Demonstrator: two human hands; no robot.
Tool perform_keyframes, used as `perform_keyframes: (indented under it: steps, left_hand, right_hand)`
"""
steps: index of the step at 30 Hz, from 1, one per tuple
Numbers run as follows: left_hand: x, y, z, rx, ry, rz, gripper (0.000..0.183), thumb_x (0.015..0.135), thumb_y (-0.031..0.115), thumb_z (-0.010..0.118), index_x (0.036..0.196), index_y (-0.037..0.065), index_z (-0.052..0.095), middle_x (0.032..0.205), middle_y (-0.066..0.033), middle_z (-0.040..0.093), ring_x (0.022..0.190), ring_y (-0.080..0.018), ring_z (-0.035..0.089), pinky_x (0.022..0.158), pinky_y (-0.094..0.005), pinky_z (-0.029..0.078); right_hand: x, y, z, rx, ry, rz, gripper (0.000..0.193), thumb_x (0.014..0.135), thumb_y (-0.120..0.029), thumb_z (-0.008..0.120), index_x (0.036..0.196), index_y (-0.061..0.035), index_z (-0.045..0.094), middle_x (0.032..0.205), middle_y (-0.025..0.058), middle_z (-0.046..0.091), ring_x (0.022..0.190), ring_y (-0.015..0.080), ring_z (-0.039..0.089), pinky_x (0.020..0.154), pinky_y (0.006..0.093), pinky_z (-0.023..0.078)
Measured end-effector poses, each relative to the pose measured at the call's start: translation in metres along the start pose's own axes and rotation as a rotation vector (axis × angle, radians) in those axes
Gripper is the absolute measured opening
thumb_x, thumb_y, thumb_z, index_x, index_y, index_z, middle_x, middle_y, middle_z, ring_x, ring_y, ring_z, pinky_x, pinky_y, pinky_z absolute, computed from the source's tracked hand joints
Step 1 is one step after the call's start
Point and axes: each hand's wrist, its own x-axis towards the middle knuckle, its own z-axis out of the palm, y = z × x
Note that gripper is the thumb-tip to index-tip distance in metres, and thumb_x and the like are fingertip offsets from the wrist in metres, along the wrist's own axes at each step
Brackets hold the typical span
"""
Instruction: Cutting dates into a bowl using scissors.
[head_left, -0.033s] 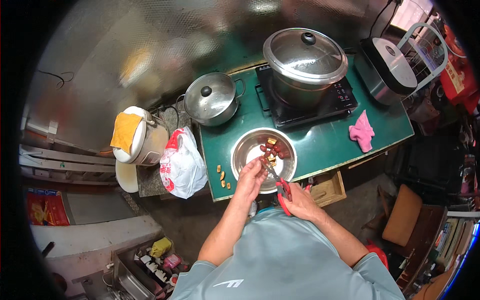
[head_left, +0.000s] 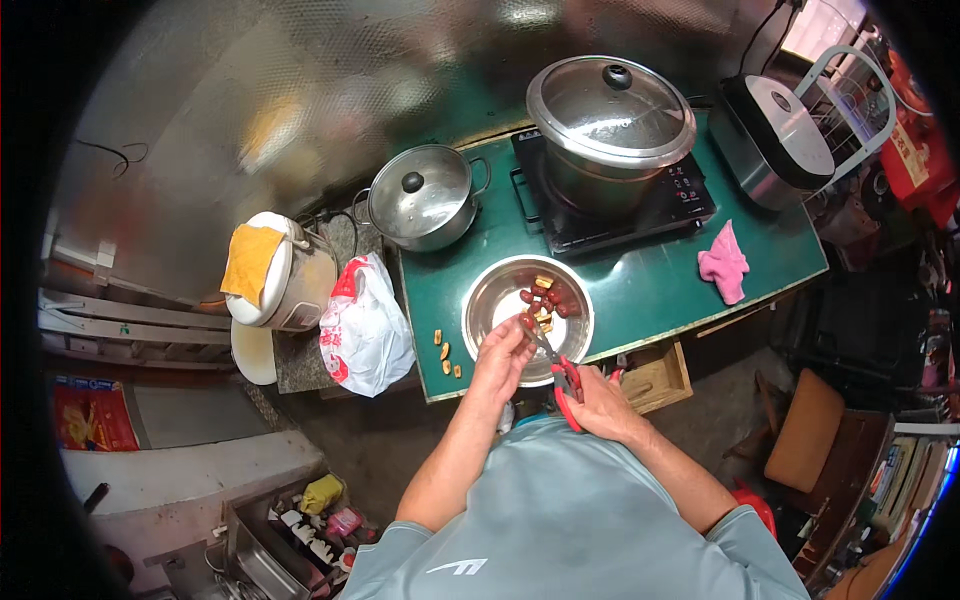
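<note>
My left hand (head_left: 502,356) is closed, pinching a small dark red date (head_left: 527,320) at its fingertips above the near part of a steel bowl (head_left: 492,296). In my right hand (head_left: 604,402) is a pair of scissors (head_left: 564,388) with red handles, its blades pointing at the pinched date. Whether the blades touch the date is too small to tell. Several red dates (head_left: 564,298) and some yellowish-brown pieces (head_left: 543,282) lie in the bowl. Left of it, several similar pieces (head_left: 445,352) rest on the green table (head_left: 630,290).
Behind the bowl stand a lidded pot (head_left: 425,215) and a larger lidded pot (head_left: 610,120) on a black electric cooktop (head_left: 600,232). A pink cloth (head_left: 724,264) lies to the right, near a steel-and-black appliance (head_left: 770,140). A white plastic bag (head_left: 368,330) and a rice cooker (head_left: 300,280) are on the left.
</note>
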Motion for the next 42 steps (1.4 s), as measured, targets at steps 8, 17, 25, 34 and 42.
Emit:
perform_keyframes:
  steps: [8,17,25,34,42]
  left_hand:
    - [-0.002,-0.007,-0.003,-0.007,0.015,-0.007,0.019,0.095,0.017,0.060,0.111,0.007,0.058,0.103,-0.0033,0.065,0.092,-0.0121,0.061,0.080,-0.0283,0.050]
    - [-0.002,-0.009,-0.006,-0.010,0.061,0.021,0.021,0.093,0.015,0.062,0.113,0.007,0.058,0.104,-0.0040,0.065,0.091,-0.0119,0.061,0.077,-0.0266,0.050]
    - [-0.005,-0.008,-0.002,0.021,0.104,0.030,0.022,0.094,0.018,0.063,0.112,0.006,0.057,0.102,-0.0035,0.065,0.089,-0.0109,0.059,0.075,-0.0261,0.049]
    - [-0.006,-0.011,-0.009,0.027,0.128,0.066,0.013,0.093,0.018,0.063,0.102,0.009,0.060,0.091,-0.0004,0.063,0.080,-0.0089,0.059,0.069,-0.0232,0.051]
    - [-0.007,-0.005,-0.008,0.139,0.116,0.092,0.019,0.094,0.020,0.063,0.106,0.007,0.057,0.093,-0.0017,0.063,0.085,-0.0101,0.058,0.073,-0.0267,0.049]
  right_hand:
    - [-0.002,-0.002,0.000,-0.038,0.010,-0.006,0.057,0.087,-0.041,0.058,0.122,0.0032,0.048,0.118,0.0252,0.054,0.110,0.0407,0.055,0.094,0.0505,0.039]
    - [-0.001,0.004,0.001,0.139,-0.008,-0.011,0.046,0.089,-0.039,0.057,0.107,0.0037,0.054,0.097,0.0240,0.062,0.094,0.0414,0.061,0.081,0.0468,0.047]
    - [-0.001,-0.002,-0.002,0.149,-0.038,0.030,0.041,0.090,-0.036,0.057,0.104,0.0021,0.056,0.098,0.0256,0.064,0.095,0.0421,0.062,0.081,0.0482,0.048]
    - [-0.001,-0.001,-0.003,0.163,-0.050,0.040,0.040,0.089,-0.037,0.059,0.102,0.0011,0.059,0.094,0.0249,0.066,0.093,0.0420,0.063,0.080,0.0485,0.048]
    - [0.000,0.006,0.009,0.152,0.011,0.012,0.039,0.087,-0.035,0.060,0.102,0.0008,0.058,0.095,0.0237,0.065,0.091,0.0418,0.063,0.078,0.0492,0.049]
